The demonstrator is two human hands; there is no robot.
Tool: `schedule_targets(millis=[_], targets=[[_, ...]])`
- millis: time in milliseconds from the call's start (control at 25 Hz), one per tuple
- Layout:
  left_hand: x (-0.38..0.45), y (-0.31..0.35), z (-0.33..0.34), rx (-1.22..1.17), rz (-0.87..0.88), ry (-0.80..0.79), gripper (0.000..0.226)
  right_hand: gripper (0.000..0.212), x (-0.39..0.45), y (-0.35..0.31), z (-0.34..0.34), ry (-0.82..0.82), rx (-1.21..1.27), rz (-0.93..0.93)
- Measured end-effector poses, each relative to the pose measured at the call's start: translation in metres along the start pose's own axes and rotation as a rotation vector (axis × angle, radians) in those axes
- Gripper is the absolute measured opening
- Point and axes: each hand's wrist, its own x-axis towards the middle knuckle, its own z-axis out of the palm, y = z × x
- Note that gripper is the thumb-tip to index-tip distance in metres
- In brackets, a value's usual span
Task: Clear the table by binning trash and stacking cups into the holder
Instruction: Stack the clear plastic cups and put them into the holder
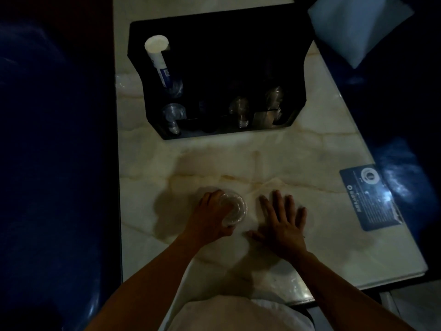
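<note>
Head view only, and it is dim: my left hand (211, 215) is wrapped around one clear plastic cup (232, 207) standing on the marble table (310, 158), fingers curled on its wall, I judge so it can be lifted toward the black holder (214, 27) well beyond it, while my right hand (282, 219) lies flat, spread and empty just beside the cup, probably bracing. Counting, I make out one white cup stack (157, 56) in the holder's left slot, roughly four clear stacks or cups lower down though the darkness blurs them, and one blue card (368, 198) at the table's right edge.
</note>
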Motion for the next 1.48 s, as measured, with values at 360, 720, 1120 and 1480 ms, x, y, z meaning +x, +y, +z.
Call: schedule_targets(millis=[360, 720, 1120, 1480], targets=[[-0.008, -0.018, -0.03, -0.286, -0.073, 0.03, 0.063, 0.105, 0.017, -0.013, -0.007, -0.006, -0.071, -0.082], [-0.004, -0.075, -0.089, -0.288, -0.13, 0.065, 0.069, 0.091, 0.094, -0.07, -0.024, 0.01, -0.151, -0.305], [0.041, -0.148, -0.171, -0.189, -0.063, 0.271, 0.077, 0.081, 0.161, -0.102, -0.021, 0.093, -0.23, -0.328], [0.094, -0.183, -0.222, 0.142, -0.096, 0.268, 0.069, 0.07, 0.158, -0.102, -0.026, 0.159, -0.192, -0.329]])
